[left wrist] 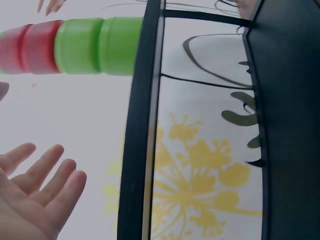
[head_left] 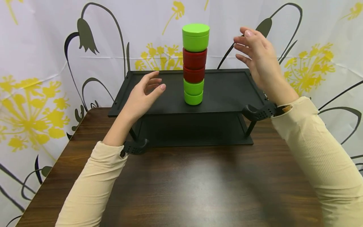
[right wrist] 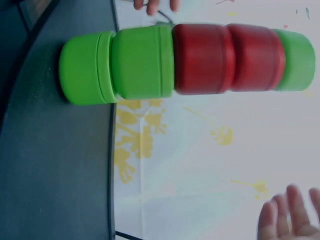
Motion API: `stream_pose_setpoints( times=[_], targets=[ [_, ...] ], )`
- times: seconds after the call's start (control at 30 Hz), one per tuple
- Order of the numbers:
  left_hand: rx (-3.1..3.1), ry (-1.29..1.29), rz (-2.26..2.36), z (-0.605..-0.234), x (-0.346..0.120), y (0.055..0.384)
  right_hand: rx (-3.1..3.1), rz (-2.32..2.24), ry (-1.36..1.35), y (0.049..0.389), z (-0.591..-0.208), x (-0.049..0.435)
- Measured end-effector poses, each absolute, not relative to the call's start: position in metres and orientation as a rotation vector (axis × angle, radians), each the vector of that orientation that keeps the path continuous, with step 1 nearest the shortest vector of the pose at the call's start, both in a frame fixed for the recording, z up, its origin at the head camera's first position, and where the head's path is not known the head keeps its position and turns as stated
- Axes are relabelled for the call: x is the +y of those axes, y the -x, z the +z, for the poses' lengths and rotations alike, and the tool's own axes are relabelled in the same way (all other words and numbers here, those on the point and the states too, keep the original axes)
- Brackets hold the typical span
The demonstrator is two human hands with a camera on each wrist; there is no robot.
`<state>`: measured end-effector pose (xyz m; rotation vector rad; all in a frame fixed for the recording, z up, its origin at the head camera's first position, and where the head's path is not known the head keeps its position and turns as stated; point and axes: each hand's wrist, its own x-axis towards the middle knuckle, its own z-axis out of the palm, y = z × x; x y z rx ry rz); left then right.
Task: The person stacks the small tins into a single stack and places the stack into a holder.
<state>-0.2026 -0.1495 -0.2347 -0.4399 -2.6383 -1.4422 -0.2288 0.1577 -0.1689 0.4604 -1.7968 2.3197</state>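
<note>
A tower of round lidded containers stands upright on the black shelf [head_left: 227, 90]. Two green containers [head_left: 193, 98] form its base, two red containers [head_left: 194, 60] sit above them, and one green container [head_left: 195, 39] tops it. My left hand [head_left: 143, 96] hovers left of the tower over the shelf, fingers loosely bent, apart from the containers. To the right and higher up is my right hand [head_left: 259, 60], level with the upper containers, with a gap between. Neither hand holds anything. In the right wrist view, the fingers [right wrist: 295, 215] of the right hand are relaxed.
Under the shelf top lies a lower black board [head_left: 187, 130], joined to it by short legs [head_left: 250, 128]. The shelf stands on a dark brown wooden table [head_left: 181, 186]. Behind hangs a white curtain [head_left: 51, 25] with yellow and grey flower prints. Both wrists wear black straps [head_left: 261, 112].
</note>
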Motion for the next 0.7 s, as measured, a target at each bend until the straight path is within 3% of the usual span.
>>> stream_pose_setpoints(
  times=[0.33,0.7],
  targets=[
    [-2.549,0.222,-1.261,-0.24,-0.199,0.165,-1.869,2.154,-0.225,0.215,-0.179,0.206],
    [-2.436,-0.194,-1.149,-0.27,-0.251,0.145,-2.026,1.908,-0.024,0.208,-0.219,0.262]
  ],
)
